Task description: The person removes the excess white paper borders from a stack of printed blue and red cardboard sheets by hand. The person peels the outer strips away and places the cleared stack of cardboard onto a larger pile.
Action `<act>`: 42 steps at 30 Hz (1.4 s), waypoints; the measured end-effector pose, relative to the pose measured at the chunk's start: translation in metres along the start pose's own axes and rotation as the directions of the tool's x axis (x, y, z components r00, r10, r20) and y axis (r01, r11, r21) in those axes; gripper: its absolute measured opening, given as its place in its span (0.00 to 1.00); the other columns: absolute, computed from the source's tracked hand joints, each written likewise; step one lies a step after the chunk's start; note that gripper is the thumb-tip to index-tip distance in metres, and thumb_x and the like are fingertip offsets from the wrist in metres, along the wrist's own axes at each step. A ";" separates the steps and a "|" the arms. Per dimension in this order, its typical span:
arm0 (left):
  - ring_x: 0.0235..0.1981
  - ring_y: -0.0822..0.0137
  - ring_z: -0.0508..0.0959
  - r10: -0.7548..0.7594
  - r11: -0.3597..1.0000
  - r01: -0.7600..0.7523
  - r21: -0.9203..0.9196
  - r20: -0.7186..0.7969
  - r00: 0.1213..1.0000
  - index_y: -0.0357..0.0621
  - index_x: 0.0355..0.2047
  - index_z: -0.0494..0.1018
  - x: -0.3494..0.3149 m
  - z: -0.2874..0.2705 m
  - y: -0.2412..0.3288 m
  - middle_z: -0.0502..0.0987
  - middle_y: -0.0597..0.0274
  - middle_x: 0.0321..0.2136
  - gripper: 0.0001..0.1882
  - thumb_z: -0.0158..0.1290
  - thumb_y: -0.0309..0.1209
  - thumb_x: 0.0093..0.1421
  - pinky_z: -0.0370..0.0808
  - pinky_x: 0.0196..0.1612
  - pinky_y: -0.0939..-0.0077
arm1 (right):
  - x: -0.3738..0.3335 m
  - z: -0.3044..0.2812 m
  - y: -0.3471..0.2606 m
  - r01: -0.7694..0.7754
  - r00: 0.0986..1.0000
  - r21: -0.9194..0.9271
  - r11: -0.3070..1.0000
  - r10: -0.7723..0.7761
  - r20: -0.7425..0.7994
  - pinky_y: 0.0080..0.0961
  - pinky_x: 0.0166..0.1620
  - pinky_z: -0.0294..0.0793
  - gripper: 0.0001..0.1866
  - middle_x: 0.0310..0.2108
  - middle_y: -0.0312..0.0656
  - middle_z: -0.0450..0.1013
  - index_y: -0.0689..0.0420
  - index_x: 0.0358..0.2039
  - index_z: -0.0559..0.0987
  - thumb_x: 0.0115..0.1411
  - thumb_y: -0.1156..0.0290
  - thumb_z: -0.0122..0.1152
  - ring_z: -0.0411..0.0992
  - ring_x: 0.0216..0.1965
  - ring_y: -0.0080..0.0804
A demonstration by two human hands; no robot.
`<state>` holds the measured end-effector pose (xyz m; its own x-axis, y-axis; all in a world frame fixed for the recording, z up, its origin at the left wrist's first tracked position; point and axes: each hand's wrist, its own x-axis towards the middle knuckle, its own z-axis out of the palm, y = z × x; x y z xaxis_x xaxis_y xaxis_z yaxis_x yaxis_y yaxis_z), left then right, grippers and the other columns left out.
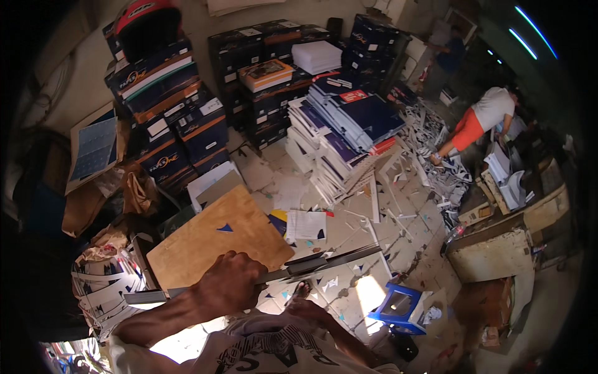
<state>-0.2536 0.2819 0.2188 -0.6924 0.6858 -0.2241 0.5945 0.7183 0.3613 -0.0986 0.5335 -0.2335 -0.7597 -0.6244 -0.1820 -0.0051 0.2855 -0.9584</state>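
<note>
My left hand [232, 282] is closed in a fist over a long grey metal bar [336, 257], its forearm crossing from the lower left. The bar runs along the near edge of a flat brown wooden board [215, 240]. A small dark blue triangular scrap [225, 228] lies on the board. My right hand [306, 308] is low in front of my shirt, close to the bar's near side; its fingers are too dark and small to make out.
Paper offcuts litter the tiled floor around a tall stack of books and folders [349, 124]. Dark boxes [199, 128] stand behind, one pile topped by a red helmet [146, 22]. A blue plastic stool [398, 305] is at right; another person [486, 115] bends over farther back.
</note>
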 end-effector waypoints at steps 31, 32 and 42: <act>0.35 0.69 0.82 0.118 0.690 -0.435 -0.578 -0.504 0.856 0.38 0.57 0.67 0.385 -0.034 -0.087 0.82 0.52 0.39 0.28 0.61 0.19 0.55 0.77 0.39 0.77 | 0.033 -0.564 -0.210 0.556 -0.092 0.038 0.830 0.107 -0.990 0.33 0.47 0.75 0.27 0.46 0.40 0.74 0.62 0.54 0.73 0.61 0.58 0.66 0.73 0.45 0.28; 0.34 0.71 0.82 0.117 0.626 -0.504 -0.595 -0.567 0.815 0.39 0.59 0.67 0.411 -0.033 -0.099 0.83 0.53 0.37 0.29 0.60 0.19 0.56 0.77 0.38 0.78 | 0.052 -0.584 -0.245 0.502 -0.016 0.140 0.854 0.171 -0.985 0.32 0.47 0.75 0.26 0.46 0.42 0.74 0.63 0.52 0.74 0.60 0.58 0.67 0.73 0.44 0.28; 0.44 0.74 0.74 -0.359 0.056 -0.702 -0.710 -0.670 0.650 0.37 0.58 0.65 0.641 -0.066 -0.089 0.77 0.59 0.46 0.24 0.57 0.28 0.63 0.72 0.48 0.78 | 0.207 -0.861 -0.469 -0.203 0.051 -0.547 0.812 -0.549 -0.834 0.24 0.51 0.71 0.26 0.43 0.42 0.78 0.67 0.44 0.81 0.49 0.64 0.77 0.74 0.41 0.25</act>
<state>-0.7778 0.6498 0.1027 -0.9371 0.1098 0.3313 0.2286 -0.5242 0.8203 -0.8135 0.8961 0.3681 -0.5782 0.4178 0.7008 -0.2061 0.7563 -0.6209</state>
